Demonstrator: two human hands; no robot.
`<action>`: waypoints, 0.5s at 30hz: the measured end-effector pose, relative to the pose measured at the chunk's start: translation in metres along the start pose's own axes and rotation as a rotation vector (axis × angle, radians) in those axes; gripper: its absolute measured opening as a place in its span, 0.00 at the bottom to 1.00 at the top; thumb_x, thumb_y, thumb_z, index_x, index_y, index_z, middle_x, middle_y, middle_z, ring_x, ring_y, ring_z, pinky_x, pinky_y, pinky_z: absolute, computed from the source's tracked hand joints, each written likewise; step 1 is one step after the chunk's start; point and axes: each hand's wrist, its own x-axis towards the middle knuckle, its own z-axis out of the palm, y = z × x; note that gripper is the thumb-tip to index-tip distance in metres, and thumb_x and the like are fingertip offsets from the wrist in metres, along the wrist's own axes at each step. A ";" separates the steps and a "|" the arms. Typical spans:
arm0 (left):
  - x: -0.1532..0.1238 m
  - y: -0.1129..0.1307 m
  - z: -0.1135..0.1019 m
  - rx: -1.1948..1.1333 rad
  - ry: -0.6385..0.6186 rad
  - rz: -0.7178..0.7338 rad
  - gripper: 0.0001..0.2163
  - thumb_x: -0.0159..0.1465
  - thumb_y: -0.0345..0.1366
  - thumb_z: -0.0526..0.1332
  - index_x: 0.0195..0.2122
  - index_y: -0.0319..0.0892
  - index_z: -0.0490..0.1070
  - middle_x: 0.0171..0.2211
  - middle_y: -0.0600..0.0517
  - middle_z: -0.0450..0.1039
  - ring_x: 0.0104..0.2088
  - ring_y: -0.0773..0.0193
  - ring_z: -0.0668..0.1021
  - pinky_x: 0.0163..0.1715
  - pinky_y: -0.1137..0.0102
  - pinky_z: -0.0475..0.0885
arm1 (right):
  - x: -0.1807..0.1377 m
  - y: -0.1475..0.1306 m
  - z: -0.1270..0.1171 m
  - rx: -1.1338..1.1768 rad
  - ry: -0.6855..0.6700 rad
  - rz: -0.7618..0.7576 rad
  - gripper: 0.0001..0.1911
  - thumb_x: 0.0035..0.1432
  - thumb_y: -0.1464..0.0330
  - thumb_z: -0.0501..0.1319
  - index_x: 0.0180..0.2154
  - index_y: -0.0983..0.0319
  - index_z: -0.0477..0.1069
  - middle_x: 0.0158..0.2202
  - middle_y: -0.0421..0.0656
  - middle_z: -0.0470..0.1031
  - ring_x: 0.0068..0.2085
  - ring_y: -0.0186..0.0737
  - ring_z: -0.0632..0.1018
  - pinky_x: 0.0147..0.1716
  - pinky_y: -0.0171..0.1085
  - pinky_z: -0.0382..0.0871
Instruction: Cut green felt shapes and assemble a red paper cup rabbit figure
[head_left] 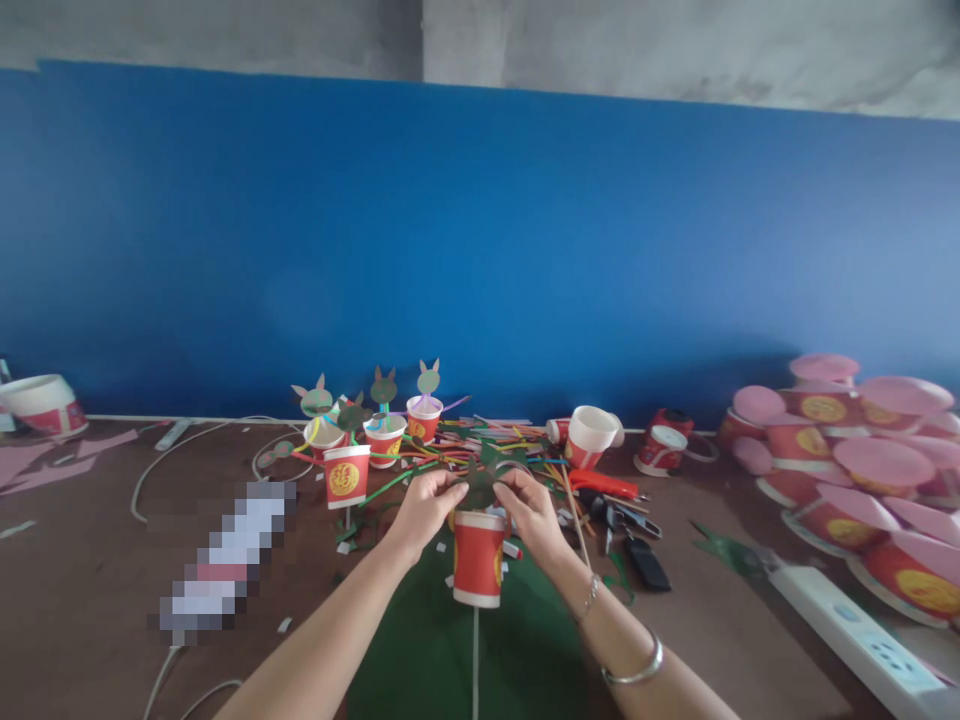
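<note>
Right in front of me is a red paper cup [478, 560] with white rims, and a thin pale stick [475, 660] runs down below it. At its top sits a dark green paper cutout [480, 488] with pointed parts. My left hand [433, 508] pinches the cutout's left edge between thumb and fingers. My right hand [532, 510] pinches the opposite edge. The fingers partly cover the cutout. Farther back stand several cups with eared paper heads, among them a green head [428, 381] and a cup on a stick [346, 478].
Colourful thin strips [480, 437] lie in a pile behind my hands. Red-handled scissors [600, 484] and a black object [646, 563] are to the right. A white power strip [855, 630] and stacked cups with pink discs [885, 462] fill the right side. Dark green sheet [420, 660] lies below.
</note>
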 end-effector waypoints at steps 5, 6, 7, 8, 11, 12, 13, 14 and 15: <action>0.002 -0.003 -0.003 0.002 0.017 0.017 0.12 0.54 0.41 0.61 0.33 0.38 0.74 0.31 0.49 0.76 0.33 0.59 0.74 0.33 0.70 0.67 | 0.000 0.006 0.002 -0.090 0.059 -0.049 0.12 0.51 0.60 0.59 0.28 0.64 0.71 0.23 0.41 0.70 0.24 0.34 0.68 0.22 0.32 0.62; 0.003 -0.004 -0.003 -0.001 0.021 0.026 0.12 0.54 0.41 0.61 0.34 0.38 0.75 0.32 0.48 0.76 0.34 0.59 0.74 0.34 0.70 0.67 | 0.000 0.007 0.003 -0.115 0.078 -0.055 0.13 0.51 0.60 0.60 0.29 0.64 0.72 0.25 0.42 0.71 0.25 0.35 0.69 0.24 0.33 0.63; 0.003 -0.004 -0.003 -0.004 0.025 0.036 0.12 0.54 0.41 0.61 0.35 0.39 0.75 0.34 0.48 0.76 0.35 0.58 0.75 0.35 0.69 0.67 | 0.000 0.008 0.003 -0.134 0.092 -0.056 0.13 0.51 0.60 0.60 0.30 0.65 0.73 0.26 0.44 0.73 0.26 0.36 0.70 0.25 0.34 0.64; 0.004 -0.005 -0.003 -0.004 0.032 0.044 0.12 0.54 0.41 0.61 0.35 0.39 0.75 0.34 0.48 0.76 0.35 0.58 0.74 0.36 0.69 0.67 | 0.000 0.010 0.004 -0.147 0.099 -0.051 0.14 0.51 0.60 0.60 0.31 0.65 0.74 0.28 0.45 0.74 0.27 0.37 0.70 0.26 0.34 0.64; 0.004 -0.006 -0.003 0.029 0.072 0.054 0.13 0.53 0.43 0.61 0.32 0.39 0.75 0.31 0.49 0.76 0.33 0.59 0.74 0.33 0.70 0.67 | 0.000 0.012 0.005 -0.175 0.102 -0.042 0.15 0.51 0.59 0.59 0.33 0.66 0.74 0.27 0.45 0.74 0.26 0.37 0.70 0.25 0.34 0.64; 0.005 -0.007 -0.003 0.045 0.085 0.055 0.13 0.53 0.43 0.61 0.31 0.39 0.75 0.30 0.49 0.76 0.32 0.59 0.74 0.32 0.70 0.66 | 0.000 0.013 0.005 -0.185 0.102 -0.046 0.15 0.51 0.59 0.59 0.32 0.66 0.74 0.26 0.44 0.73 0.25 0.37 0.69 0.23 0.33 0.63; 0.005 -0.007 -0.003 0.058 0.097 0.057 0.13 0.52 0.44 0.61 0.30 0.39 0.75 0.29 0.49 0.75 0.31 0.60 0.73 0.31 0.71 0.66 | 0.000 0.013 0.005 -0.193 0.099 -0.051 0.15 0.51 0.59 0.59 0.31 0.65 0.73 0.25 0.43 0.72 0.24 0.35 0.68 0.22 0.33 0.61; 0.005 -0.008 -0.002 0.067 0.102 0.059 0.13 0.52 0.44 0.61 0.30 0.38 0.74 0.29 0.49 0.75 0.30 0.61 0.73 0.30 0.71 0.66 | 0.000 0.014 0.006 -0.198 0.093 -0.057 0.15 0.52 0.59 0.58 0.29 0.65 0.72 0.23 0.42 0.70 0.23 0.34 0.67 0.21 0.32 0.60; 0.005 -0.008 -0.002 0.073 0.100 0.061 0.13 0.53 0.44 0.61 0.30 0.38 0.74 0.28 0.50 0.75 0.30 0.61 0.73 0.30 0.72 0.66 | -0.001 0.014 0.006 -0.199 0.084 -0.061 0.14 0.53 0.59 0.58 0.28 0.64 0.71 0.22 0.40 0.69 0.22 0.33 0.66 0.20 0.32 0.59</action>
